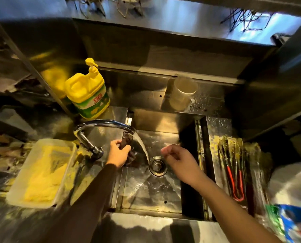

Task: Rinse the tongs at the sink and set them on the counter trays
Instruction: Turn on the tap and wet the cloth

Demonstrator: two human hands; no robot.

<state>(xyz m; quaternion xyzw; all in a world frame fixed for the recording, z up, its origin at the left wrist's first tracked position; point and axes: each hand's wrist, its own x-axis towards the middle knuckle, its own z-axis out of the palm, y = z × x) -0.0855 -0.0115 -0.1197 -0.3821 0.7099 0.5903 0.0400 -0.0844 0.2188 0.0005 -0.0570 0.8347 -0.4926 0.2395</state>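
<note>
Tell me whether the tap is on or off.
On: a stream of water pours from the faucet spout toward the drain.

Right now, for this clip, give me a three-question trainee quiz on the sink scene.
1. True or false: water is running from the faucet.
2. Which hand grips a dark item beside the stream: left hand or right hand?
3. The red-handled tongs lie: A) in the sink basin; B) on the counter right of it; C) beside the yellow detergent jug.

Key: 1 true; 2 left hand; 3 B.
</note>
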